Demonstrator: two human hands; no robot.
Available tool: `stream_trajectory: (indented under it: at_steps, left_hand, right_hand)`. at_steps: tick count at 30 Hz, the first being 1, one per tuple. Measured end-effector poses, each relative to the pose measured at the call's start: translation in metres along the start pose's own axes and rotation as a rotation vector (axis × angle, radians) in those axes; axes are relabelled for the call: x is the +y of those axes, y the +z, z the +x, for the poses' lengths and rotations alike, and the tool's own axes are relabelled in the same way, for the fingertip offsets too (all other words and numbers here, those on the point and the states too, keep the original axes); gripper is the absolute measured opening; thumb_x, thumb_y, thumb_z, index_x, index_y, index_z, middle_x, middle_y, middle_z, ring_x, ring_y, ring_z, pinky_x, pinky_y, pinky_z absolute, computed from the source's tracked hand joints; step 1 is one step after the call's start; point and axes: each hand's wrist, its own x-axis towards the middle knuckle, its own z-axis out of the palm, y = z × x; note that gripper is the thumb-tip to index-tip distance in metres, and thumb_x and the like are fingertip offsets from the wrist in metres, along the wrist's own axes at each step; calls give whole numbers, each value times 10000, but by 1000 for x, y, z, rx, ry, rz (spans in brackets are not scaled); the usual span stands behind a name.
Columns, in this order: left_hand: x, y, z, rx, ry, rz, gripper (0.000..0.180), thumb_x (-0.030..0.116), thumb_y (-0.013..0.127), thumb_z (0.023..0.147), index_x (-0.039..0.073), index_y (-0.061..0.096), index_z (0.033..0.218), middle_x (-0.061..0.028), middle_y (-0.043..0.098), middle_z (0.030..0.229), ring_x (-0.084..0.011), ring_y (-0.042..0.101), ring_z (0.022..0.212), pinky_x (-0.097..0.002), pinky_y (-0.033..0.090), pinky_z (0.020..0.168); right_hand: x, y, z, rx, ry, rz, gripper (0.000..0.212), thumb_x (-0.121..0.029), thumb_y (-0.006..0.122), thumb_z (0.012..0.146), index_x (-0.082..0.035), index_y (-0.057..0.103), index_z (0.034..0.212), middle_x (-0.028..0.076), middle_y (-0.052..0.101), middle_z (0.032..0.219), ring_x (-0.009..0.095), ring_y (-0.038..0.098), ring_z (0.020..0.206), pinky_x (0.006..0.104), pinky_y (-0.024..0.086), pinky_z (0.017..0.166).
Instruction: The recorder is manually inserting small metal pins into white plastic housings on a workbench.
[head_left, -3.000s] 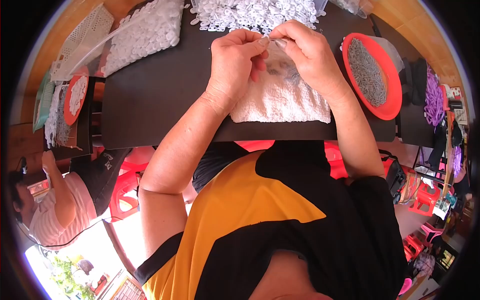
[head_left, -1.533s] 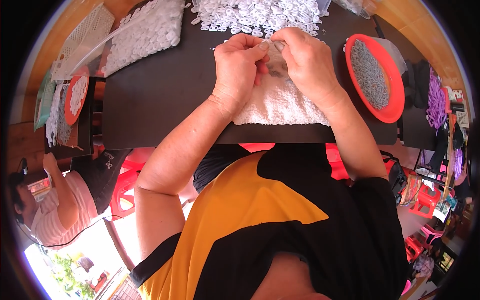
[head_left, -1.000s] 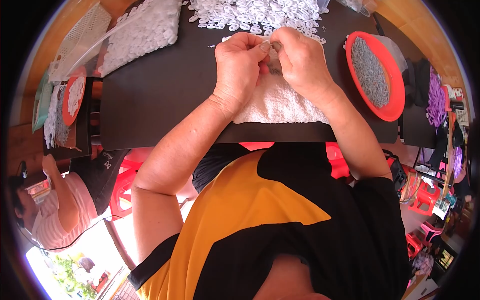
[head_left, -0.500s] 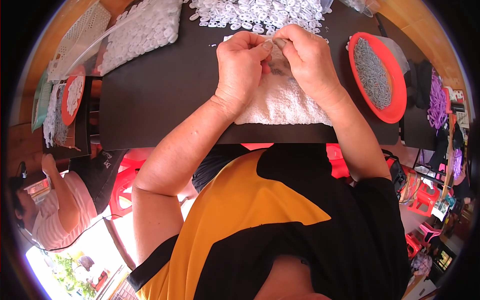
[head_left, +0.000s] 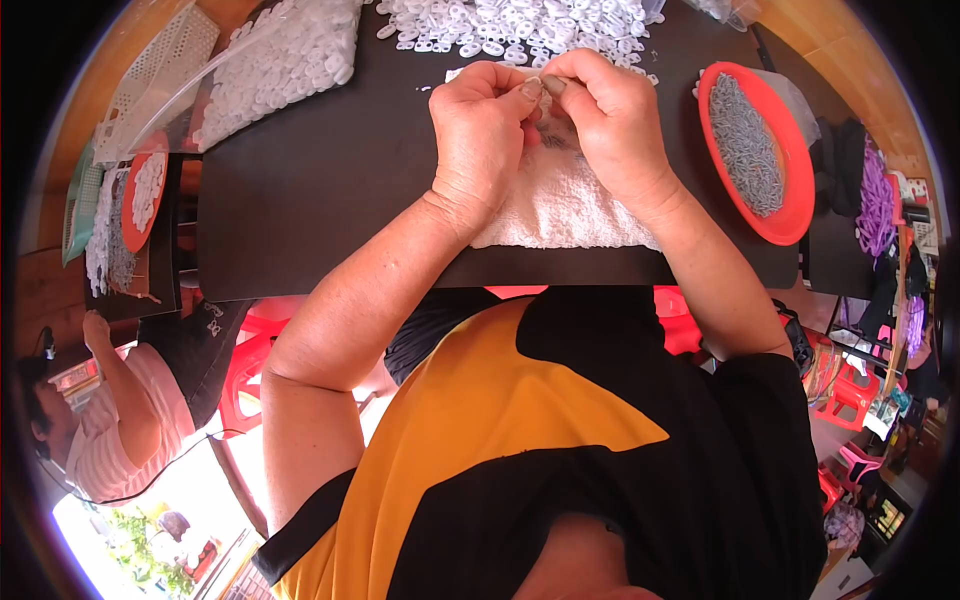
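My left hand [head_left: 482,125] and my right hand [head_left: 608,125] meet over a white towel [head_left: 560,215] on the dark table. Between the left thumb and forefinger a small white plastic piece [head_left: 535,84] just shows, mostly covered by the fingertips. The right thumb and forefinger are pinched together right beside it; whatever they hold is too small to make out. A few small grey screws [head_left: 552,140] lie on the towel beneath the hands. Beyond the towel spreads a heap of white oval plastic pieces with holes [head_left: 520,22].
A red oval bowl [head_left: 797,190] of grey screws stands at the right. At the far left lies a clear bag of white pieces [head_left: 285,70], near a white perforated basket [head_left: 165,75]. Another person [head_left: 130,420] sits at a side table on the left, by a smaller red bowl [head_left: 133,232].
Both hands stay together over the towel, with only a slight shift of the fingertips. The right thumb has tipped a little toward the left fingers.
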Motion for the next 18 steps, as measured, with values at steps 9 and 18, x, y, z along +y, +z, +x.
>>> stream_trajectory:
  at_steps: [9, 18]
  left_hand:
    - [2, -3, 3, 4, -48, -47, 78, 43, 623, 878, -19, 615, 830, -41, 594, 676, -89, 511, 505, -235, 370, 396]
    - [4, -4, 2, -26, -52, -40, 77, 63, 629, 893, -13, 615, 887, -53, 596, 711, -101, 511, 519, -228, 354, 403]
  right_hand:
    - [2, -4, 3, -26, -13, 21, 145, 9, 533, 839, -18, 646, 926, 150, 646, 731, 285, 632, 663, 350, 498, 638]
    - [0, -15, 9, -56, -34, -281, 98, -145, 576, 876, -74, 630, 916, 142, 642, 725, 333, 637, 704, 429, 485, 630]
